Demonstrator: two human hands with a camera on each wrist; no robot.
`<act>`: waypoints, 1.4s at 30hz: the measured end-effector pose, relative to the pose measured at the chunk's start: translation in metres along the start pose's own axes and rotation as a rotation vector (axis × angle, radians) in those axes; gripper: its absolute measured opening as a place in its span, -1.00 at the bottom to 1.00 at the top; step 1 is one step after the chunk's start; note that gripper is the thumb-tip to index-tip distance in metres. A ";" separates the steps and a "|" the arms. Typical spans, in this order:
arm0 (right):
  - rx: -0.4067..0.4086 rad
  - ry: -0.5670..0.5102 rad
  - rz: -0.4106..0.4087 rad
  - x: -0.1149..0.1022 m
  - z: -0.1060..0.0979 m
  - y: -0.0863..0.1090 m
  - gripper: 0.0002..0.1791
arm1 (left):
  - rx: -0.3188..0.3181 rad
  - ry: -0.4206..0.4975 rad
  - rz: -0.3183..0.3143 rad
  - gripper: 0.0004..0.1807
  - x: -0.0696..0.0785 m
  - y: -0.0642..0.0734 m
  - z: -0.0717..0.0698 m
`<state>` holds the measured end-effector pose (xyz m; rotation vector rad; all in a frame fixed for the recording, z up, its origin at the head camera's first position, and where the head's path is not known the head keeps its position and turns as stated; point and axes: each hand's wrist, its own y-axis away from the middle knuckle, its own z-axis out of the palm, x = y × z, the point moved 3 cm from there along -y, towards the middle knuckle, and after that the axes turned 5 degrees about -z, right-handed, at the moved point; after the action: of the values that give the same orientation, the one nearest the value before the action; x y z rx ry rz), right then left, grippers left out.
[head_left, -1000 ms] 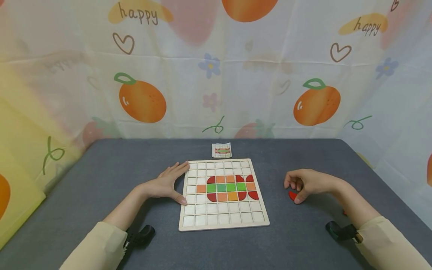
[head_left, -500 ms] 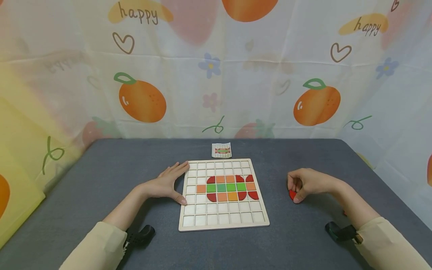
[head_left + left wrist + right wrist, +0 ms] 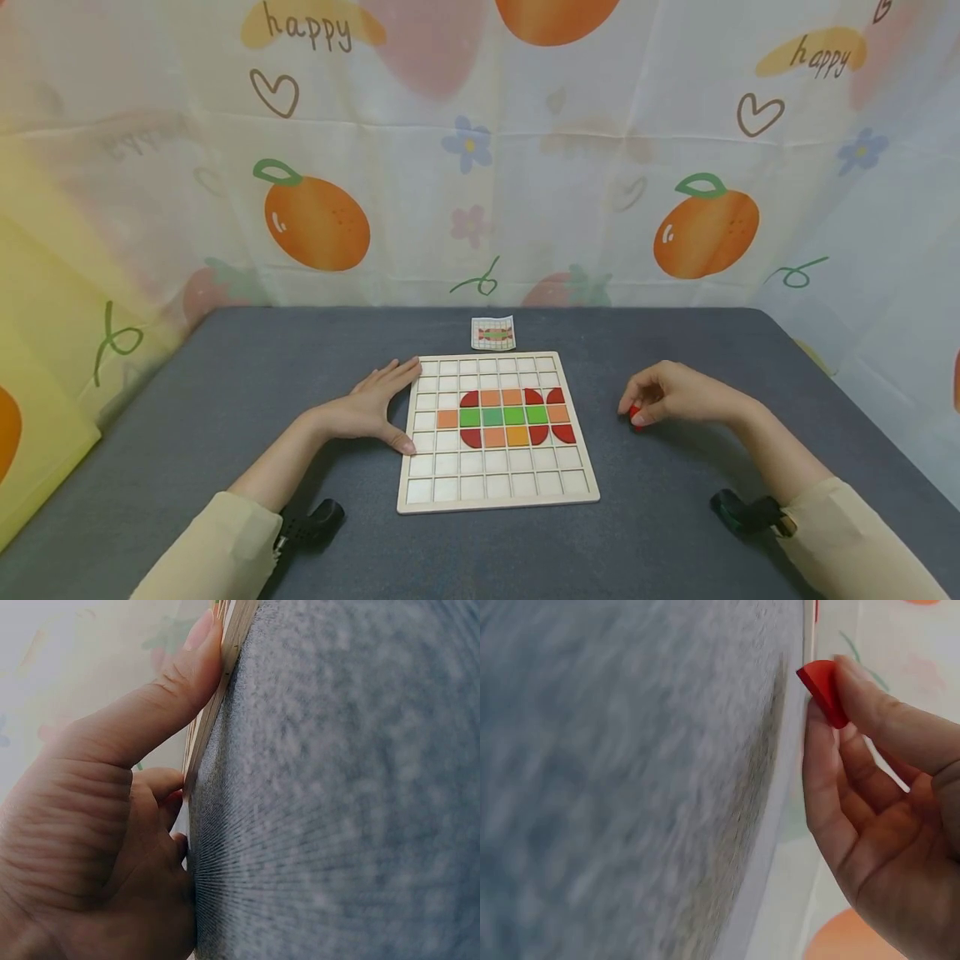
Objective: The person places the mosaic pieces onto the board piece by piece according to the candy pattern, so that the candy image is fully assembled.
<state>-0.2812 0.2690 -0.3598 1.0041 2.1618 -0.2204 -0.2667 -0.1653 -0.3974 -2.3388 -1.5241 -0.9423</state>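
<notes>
A wooden grid board [image 3: 447, 490] lies on the dark table, with red, orange and green tiles [image 3: 513, 416] set across its middle rows. At the board's left edge my left hand [image 3: 367, 404] rests with fingers and thumb spread, thumb low and fingertips at the upper corner. The left wrist view has the thumb [image 3: 165, 705] against the board's rim [image 3: 217, 697]. To the right of the board, my right hand [image 3: 678, 393] pinches a red tile with a curved side [image 3: 826, 691] between thumb and fingertips, above the table.
Behind the board lies a small printed card [image 3: 492, 334] with a coloured grid pattern. A fruit-print curtain [image 3: 420, 192] hangs along the back of the table [image 3: 285, 367]. Each wrist wears a black camera mount.
My right hand has picked the red tile up off the table and moved up and left with it. The left hand keeps its place on the board.
</notes>
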 end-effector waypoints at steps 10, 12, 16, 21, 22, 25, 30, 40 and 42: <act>0.087 -0.005 -0.023 -0.020 0.006 -0.021 -0.83 | -0.002 0.001 0.000 0.40 0.000 0.000 -0.001; 0.080 -0.030 -0.033 -0.024 0.009 -0.027 -0.82 | -0.002 -0.003 -0.001 0.40 0.000 0.000 0.000; 0.060 -0.054 -0.069 -0.034 0.014 -0.037 -0.80 | 0.001 -0.012 -0.006 0.40 -0.001 -0.001 0.000; 0.045 -0.005 -0.145 -0.047 0.019 -0.047 -0.68 | 0.006 -0.019 -0.015 0.40 -0.002 -0.002 0.000; 0.043 -0.001 -0.153 -0.049 0.020 -0.049 -0.69 | 0.006 -0.018 -0.016 0.40 -0.002 -0.002 0.000; 0.054 0.001 -0.134 -0.056 0.024 -0.054 -0.73 | 0.004 -0.016 -0.017 0.40 -0.002 -0.002 0.001; 0.089 -0.013 -0.091 -0.065 0.029 -0.069 -0.76 | 0.002 -0.017 -0.002 0.39 -0.002 0.000 0.000; 0.150 -0.093 -0.102 -0.087 0.039 -0.099 -0.69 | -0.004 -0.019 0.023 0.38 -0.001 0.002 -0.001; 0.152 -0.100 -0.110 -0.091 0.041 -0.105 -0.69 | -0.004 -0.018 0.023 0.37 0.000 0.002 -0.001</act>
<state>-0.2954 0.1254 -0.3418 0.9380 2.1348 -0.4838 -0.2653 -0.1669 -0.3965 -2.3687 -1.4997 -0.9216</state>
